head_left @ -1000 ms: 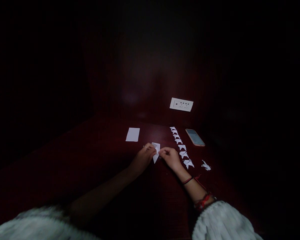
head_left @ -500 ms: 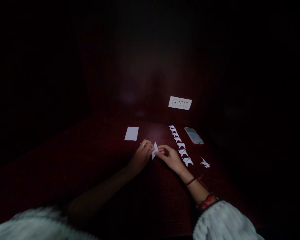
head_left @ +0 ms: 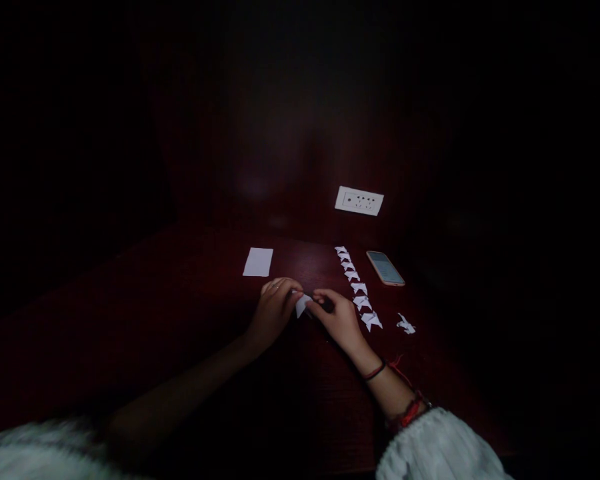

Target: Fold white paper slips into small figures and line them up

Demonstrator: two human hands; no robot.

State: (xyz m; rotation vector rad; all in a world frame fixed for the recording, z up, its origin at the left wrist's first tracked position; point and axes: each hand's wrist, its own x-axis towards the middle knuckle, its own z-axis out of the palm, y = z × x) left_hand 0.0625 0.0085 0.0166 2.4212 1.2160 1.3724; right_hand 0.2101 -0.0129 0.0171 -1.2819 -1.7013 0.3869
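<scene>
Between my two hands is a small piece of folded white paper (head_left: pixel 303 305), held just above the dark red table. My left hand (head_left: pixel 274 308), with a ring on one finger, pinches its upper left side. From the right, the thumb and fingers of my right hand (head_left: pixel 336 317) grip its other edge. Part of the paper is hidden behind the fingers. Close to my right hand runs a row of several folded white paper pieces (head_left: pixel 359 289), all of a like pointed shape.
White paper sheets or a stack (head_left: pixel 258 262) lie at the back left. A phone (head_left: pixel 385 268) with a lit screen rests right of the row, and a crumpled white paper bit (head_left: pixel 407 324) lies nearer. A white socket plate (head_left: pixel 359 201) is on the back wall.
The folded paper has turned in my fingers and shows a different, shorter outline. My left hand has shifted slightly left and rolled over it. The whole view has moved a little.
</scene>
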